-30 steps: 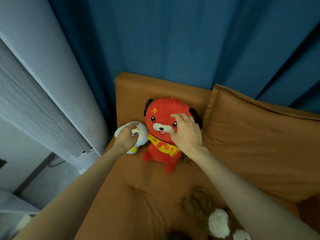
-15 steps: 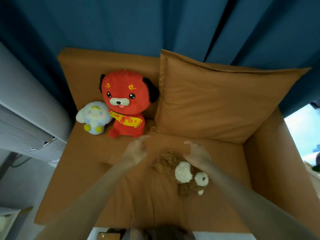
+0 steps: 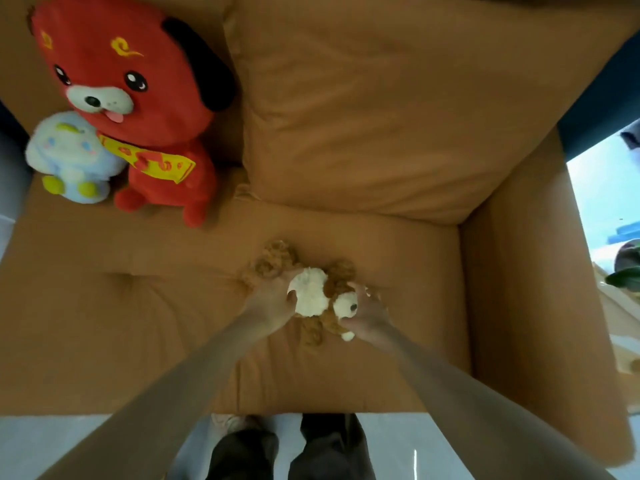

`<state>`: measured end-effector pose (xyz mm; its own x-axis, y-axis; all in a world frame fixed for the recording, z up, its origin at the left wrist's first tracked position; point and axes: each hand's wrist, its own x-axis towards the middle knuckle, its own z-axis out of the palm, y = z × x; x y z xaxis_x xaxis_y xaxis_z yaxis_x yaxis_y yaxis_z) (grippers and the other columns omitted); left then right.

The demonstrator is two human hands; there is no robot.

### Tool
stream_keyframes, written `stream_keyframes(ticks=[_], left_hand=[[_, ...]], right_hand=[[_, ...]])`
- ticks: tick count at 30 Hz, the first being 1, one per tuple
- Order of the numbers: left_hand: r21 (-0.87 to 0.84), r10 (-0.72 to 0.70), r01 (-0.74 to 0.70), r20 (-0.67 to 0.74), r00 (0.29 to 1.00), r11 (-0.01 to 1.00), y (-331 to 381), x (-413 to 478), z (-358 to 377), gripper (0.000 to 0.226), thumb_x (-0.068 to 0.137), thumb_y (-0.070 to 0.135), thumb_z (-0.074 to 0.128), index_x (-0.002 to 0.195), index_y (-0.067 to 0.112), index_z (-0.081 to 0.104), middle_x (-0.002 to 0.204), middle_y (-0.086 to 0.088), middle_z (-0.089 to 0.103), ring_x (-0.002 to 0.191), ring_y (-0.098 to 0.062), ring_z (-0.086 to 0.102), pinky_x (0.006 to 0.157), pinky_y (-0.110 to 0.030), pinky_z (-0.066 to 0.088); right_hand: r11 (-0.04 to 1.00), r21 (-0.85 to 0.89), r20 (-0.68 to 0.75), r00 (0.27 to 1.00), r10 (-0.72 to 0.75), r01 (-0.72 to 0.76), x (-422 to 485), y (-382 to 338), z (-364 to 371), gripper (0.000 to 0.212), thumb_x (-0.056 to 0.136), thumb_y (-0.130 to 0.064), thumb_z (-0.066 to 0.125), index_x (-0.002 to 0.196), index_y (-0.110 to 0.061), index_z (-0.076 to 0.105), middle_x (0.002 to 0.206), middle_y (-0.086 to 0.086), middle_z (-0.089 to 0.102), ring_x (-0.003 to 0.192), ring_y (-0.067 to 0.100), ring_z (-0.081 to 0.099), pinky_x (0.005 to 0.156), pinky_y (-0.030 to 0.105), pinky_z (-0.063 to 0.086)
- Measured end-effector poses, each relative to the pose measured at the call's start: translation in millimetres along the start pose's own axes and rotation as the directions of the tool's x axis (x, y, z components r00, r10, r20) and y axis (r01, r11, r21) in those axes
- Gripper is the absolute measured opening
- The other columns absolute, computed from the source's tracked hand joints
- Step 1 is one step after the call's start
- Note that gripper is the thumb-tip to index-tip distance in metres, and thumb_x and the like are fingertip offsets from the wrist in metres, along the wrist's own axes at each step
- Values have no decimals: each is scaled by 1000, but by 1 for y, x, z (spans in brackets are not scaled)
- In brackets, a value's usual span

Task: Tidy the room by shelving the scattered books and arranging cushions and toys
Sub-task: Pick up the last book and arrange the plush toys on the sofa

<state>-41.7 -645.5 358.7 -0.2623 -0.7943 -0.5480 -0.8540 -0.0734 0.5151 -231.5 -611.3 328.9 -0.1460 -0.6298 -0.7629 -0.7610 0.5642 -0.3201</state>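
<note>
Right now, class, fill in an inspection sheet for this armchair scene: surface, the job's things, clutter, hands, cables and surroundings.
Surface: armchair seat, orange-brown fabric, tufted and slightly creased.
Job's things: brown plush dog lies mid-seat; red plush dog sits upright in the back left corner; pale blue plush sits against its side, touching it; cushion leans on the backrest.
Clutter: nothing seen.
Hands: left hand and right hand both grip the brown plush dog, one on each side.
Cables: nothing seen.
Surroundings: pale floor in front of the chair; dark blue curtain behind at the right; green plant at the right edge.
</note>
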Motion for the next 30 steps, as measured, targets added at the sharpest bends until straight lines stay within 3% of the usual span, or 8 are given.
stream_keyframes(ticks=[2,4,6,10,18,24,27,30], left_hand=[[-9,-8,8,-6,1000,1000,4,5,19,49,97,13,44,144,24,36,141,-12,47,113,-32,55,93,-32,42],[-8,-18,18,2,1000,1000,5,8,38,50,97,14,43,145,27,34,151,-1,33,109,-28,58,87,-30,48],[0,-40,40,3,999,999,2,13,48,51,97,14,42,145,27,33,154,3,26,116,-24,54,89,-32,49],[2,-58,58,18,998,998,6,16,54,53,97,13,41,147,26,29,155,0,22,137,-21,33,103,-30,38],[15,-52,52,-30,998,999,23,7,42,57,97,13,44,149,26,25,155,1,18,141,-24,23,111,-35,32],[108,-48,59,-95,994,992,33,-23,11,75,89,24,61,151,24,18,156,1,14,142,-22,18,113,-37,28],[103,-80,91,-110,991,991,37,-45,-6,95,79,37,71,152,21,11,158,1,9,145,-23,9,116,-37,21],[143,-110,136,-172,979,980,47,-75,-20,113,67,53,76,151,20,8,157,0,13,145,-25,10,116,-45,18]], right_hand=[[1000,-3,14,1000,-11,11,16,13,11,79,87,-24,66,150,-31,19,148,11,28,129,32,42,99,36,41],[1000,6,23,999,-31,31,30,20,21,78,86,-26,68,148,-35,21,144,8,30,115,26,51,82,27,50],[998,1,19,998,-60,60,38,23,25,74,85,-26,67,146,-35,25,139,7,31,107,24,55,69,20,46],[996,28,-42,996,-80,81,48,30,30,58,83,-15,64,131,-35,37,126,7,32,93,27,58,80,32,53],[972,-100,-205,951,-230,214,34,32,11,50,82,-14,70,125,-29,49,125,7,40,90,22,58,82,33,54],[725,-501,-256,720,-645,472,-8,11,-38,54,75,-14,78,122,-26,55,128,4,40,106,26,46,86,39,51],[594,-608,-326,517,-791,527,-39,-4,-57,67,51,-13,92,108,-27,60,116,3,48,94,28,51,74,42,55],[463,-652,-330,325,-886,600,-79,-16,-71,75,45,-10,92,106,-27,52,116,1,43,90,28,51,70,44,53]])
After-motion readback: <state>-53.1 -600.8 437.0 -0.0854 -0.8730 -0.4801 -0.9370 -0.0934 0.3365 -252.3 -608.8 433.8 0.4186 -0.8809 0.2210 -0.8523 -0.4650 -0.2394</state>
